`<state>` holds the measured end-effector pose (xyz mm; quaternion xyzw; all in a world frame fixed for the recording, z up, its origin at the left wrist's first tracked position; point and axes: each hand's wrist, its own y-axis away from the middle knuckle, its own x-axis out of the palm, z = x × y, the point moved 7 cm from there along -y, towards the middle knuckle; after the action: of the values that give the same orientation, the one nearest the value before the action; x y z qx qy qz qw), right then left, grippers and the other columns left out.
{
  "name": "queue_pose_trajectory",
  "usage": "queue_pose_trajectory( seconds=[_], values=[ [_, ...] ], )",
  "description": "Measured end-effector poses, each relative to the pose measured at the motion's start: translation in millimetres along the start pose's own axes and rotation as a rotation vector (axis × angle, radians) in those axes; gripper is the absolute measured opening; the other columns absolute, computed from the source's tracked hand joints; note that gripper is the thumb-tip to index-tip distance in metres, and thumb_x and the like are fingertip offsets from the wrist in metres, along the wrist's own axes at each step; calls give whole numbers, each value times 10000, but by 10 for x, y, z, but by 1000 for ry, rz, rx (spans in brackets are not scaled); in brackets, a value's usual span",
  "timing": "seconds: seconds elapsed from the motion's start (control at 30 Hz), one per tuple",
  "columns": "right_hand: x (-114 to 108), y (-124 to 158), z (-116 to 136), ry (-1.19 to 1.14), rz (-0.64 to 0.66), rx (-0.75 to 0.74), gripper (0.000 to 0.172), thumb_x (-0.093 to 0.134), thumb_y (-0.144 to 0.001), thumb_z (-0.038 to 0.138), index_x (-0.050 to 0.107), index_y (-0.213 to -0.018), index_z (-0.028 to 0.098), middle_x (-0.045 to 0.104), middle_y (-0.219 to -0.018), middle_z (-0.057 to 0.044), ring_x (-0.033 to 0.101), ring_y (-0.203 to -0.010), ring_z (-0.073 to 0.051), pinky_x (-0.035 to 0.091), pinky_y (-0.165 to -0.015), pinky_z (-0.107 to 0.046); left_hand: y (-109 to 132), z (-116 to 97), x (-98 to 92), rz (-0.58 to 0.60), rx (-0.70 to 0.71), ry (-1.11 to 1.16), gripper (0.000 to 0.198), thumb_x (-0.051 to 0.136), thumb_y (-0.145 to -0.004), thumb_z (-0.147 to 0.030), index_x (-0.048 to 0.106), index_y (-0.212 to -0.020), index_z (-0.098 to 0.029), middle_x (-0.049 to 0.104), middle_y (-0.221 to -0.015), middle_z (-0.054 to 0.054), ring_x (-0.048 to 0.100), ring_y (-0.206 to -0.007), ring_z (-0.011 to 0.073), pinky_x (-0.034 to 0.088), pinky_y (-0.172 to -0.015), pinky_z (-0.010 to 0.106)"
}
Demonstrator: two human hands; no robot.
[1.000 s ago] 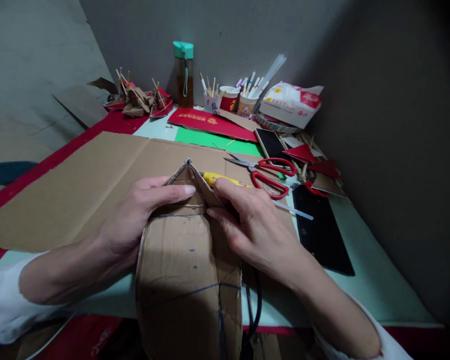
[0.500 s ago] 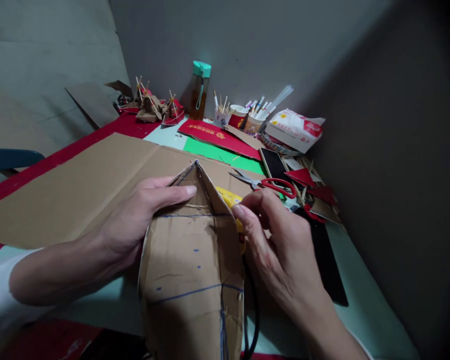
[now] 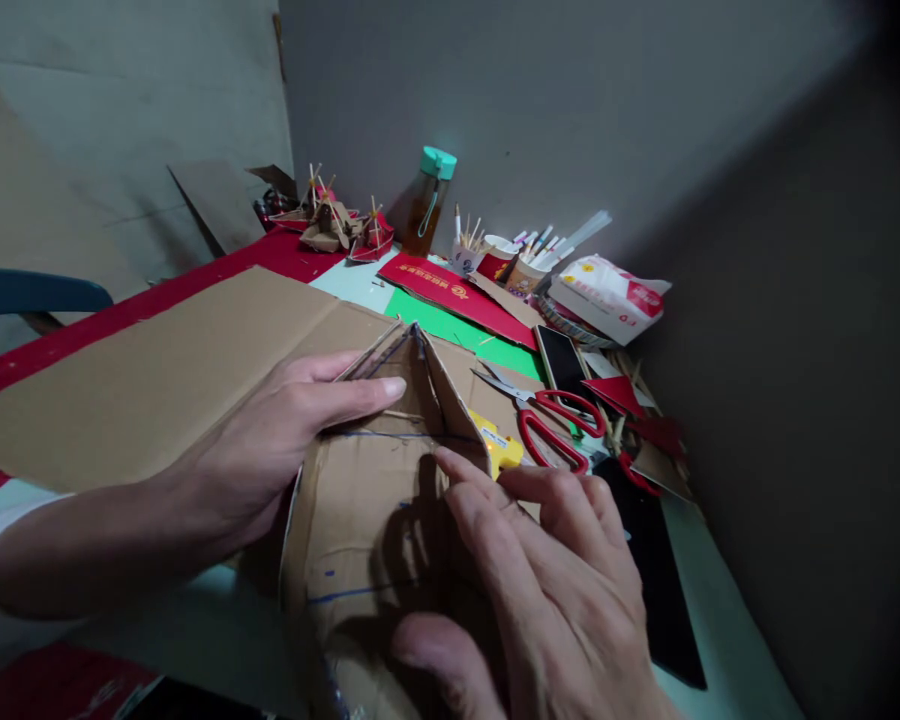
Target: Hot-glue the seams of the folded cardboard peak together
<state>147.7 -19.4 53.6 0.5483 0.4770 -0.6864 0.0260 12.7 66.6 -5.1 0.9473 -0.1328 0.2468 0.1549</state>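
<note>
A boat-shaped cardboard piece point(image 3: 367, 470) with folded-up sides, a pointed tip and blue pen lines lies in front of me. My left hand point(image 3: 307, 420) grips its left side near the tip, thumb inside and the other fingers behind the wall. Over the right side reaches my right hand point(image 3: 540, 570), fingers stretched out and thumb spread. Its index fingertip is at the inner face, below the blue cross line; the lower right wall is hidden under it. Behind the right wall a yellow tool point(image 3: 499, 445) shows only in part. Red-handled scissors point(image 3: 551, 415) lie beyond it, blades open.
A large cardboard sheet point(image 3: 172, 370) covers the left of the table. Along the back stand small boat models point(image 3: 334, 225), a bottle point(image 3: 426, 205), cups of sticks and pens point(image 3: 525, 275) and a tissue pack point(image 3: 607, 295). A phone point(image 3: 562, 360) and scraps point(image 3: 645, 430) lie right.
My right hand has moved from the outside of the right wall to over the inside, its fingers straightening. The left hand keeps its grip. The view has shifted slightly.
</note>
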Motion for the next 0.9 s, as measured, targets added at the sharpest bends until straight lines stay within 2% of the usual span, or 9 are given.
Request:
queue_pose_trajectory(
  seconds=[0.2,0.33,0.5,0.67,0.73,0.77,0.83,0.9],
  values=[
    [74,80,19,92,13,-50,564,554,-989,563,659,-1175,41,794,-1140,-160,613,-903,-316,361,-725,-440,28,-7,11,-81,-38,34,439,830,-627,-84,807,-1045,-214,845,-912,48,787,-684,238,662,-609,293],
    [118,71,35,107,43,-58,572,625,-958,548,669,-1186,25,797,-1136,-158,599,-872,-300,353,-711,-424,33,0,-15,-136,-50,9,503,876,-548,-104,803,-1037,-200,842,-896,67,798,-735,294,652,-569,305],
    [128,46,75,77,6,-63,550,589,-990,518,687,-1135,-3,799,-1095,-188,617,-899,-302,358,-723,-421,41,4,15,-65,-6,-15,496,843,-699,-287,748,-1175,-186,835,-944,93,795,-856,309,657,-713,372],
    [151,-4,107,-49,15,-33,493,555,-1022,506,688,-1117,40,787,-1146,-163,622,-842,-236,386,-723,-402,-4,-73,24,-44,88,-36,484,789,-754,-427,742,-1173,-189,821,-888,84,782,-903,322,639,-782,416],
    [171,-11,140,-160,50,-11,416,584,-1020,463,679,-1119,71,796,-1070,-93,618,-813,-198,415,-726,-388,-12,-81,22,-49,108,-46,463,776,-759,-430,749,-1159,-198,815,-861,74,780,-895,320,636,-767,413],
    [155,-10,143,-211,32,16,337,586,-1024,416,675,-1107,102,788,-969,-45,598,-760,-175,426,-708,-375,-10,-74,18,-54,115,-52,447,771,-761,-421,754,-1151,-203,813,-848,69,779,-888,317,635,-755,408],
    [69,8,78,-261,-82,134,145,576,-1021,301,662,-1032,185,699,-758,17,531,-668,-154,421,-631,-342,2,-37,11,-58,113,-71,393,773,-760,-380,772,-1116,-212,809,-820,57,779,-846,303,634,-712,388],
    [-27,56,-55,-237,-194,286,58,593,-982,207,632,-956,240,602,-663,19,480,-647,-169,401,-576,-317,16,15,10,-50,88,-89,322,796,-729,-314,800,-1032,-207,803,-783,48,770,-738,279,627,-625,359]
  ],
)
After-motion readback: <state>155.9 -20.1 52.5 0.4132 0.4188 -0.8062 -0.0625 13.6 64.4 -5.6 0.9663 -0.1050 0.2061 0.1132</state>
